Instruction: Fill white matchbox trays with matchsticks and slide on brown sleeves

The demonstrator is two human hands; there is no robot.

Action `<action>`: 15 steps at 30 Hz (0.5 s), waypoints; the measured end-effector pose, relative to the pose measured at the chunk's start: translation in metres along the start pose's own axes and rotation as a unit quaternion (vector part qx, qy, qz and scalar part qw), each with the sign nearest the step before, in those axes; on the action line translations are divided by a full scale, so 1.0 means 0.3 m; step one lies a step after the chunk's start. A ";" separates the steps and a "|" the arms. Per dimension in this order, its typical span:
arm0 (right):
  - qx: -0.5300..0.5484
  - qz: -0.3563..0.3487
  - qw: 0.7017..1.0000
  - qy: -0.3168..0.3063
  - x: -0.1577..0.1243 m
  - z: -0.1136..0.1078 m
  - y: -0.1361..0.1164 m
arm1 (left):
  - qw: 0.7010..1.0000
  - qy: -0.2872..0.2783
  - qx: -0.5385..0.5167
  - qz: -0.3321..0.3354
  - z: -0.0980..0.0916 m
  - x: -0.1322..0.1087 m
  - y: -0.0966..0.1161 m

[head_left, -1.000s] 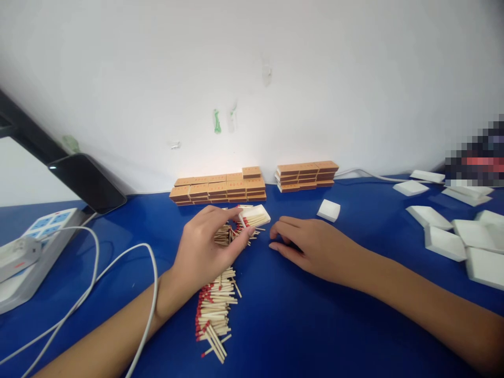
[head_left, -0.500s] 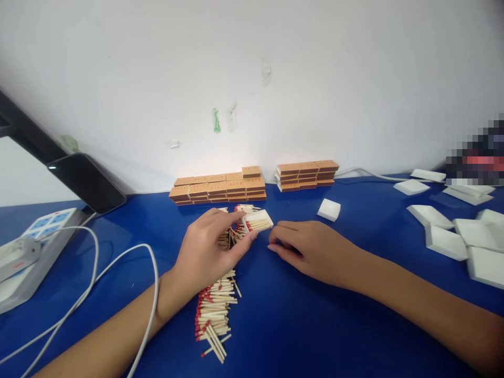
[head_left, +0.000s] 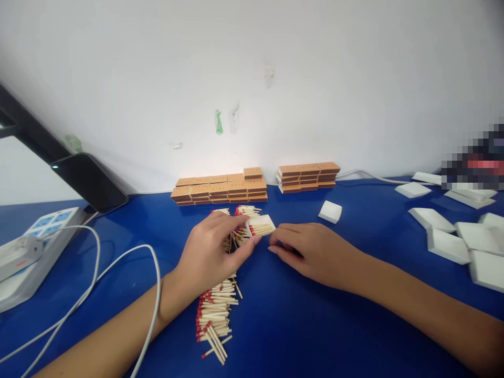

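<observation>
My left hand point(head_left: 208, 244) pinches a small white matchbox tray point(head_left: 264, 219) between thumb and fingers. Several red-tipped matches point(head_left: 262, 229) lie inside it, heads toward my left hand. Just right of the tray is my right hand point(head_left: 315, 249), its fingers curled in toward the thumb; what they hold, if anything, is hidden. Loose matches point(head_left: 216, 310) spread in a strip under and in front of my left hand, and more matches point(head_left: 246, 210) show behind it.
Orange matchboxes stand in two stacks by the wall, a left stack point(head_left: 218, 190) and a right stack point(head_left: 309, 177). One white tray point(head_left: 329, 211) lies alone; several white trays point(head_left: 449, 244) are scattered right. At left are a power strip point(head_left: 47, 247), white cable point(head_left: 155, 294) and phone point(head_left: 88, 181).
The tray in my left hand tips slightly, showing more of the matches inside. Both hands stay in nearly the same place; the whole view shifts a little.
</observation>
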State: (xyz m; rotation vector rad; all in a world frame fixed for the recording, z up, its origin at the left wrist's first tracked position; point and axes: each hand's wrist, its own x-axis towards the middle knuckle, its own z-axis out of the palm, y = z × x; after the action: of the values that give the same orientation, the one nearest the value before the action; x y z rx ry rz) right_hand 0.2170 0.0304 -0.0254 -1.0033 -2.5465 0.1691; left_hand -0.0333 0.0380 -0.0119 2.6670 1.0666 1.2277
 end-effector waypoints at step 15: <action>0.012 0.015 0.998 0.055 0.003 -0.009 -0.012 | 0.999 0.035 0.008 0.002 -0.007 0.005 0.006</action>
State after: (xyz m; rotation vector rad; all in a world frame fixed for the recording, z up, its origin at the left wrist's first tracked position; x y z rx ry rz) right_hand 0.2153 0.0281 -0.0217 -1.0146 -2.4259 0.1479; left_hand -0.0331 0.0369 -0.0089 2.6585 1.0848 1.3293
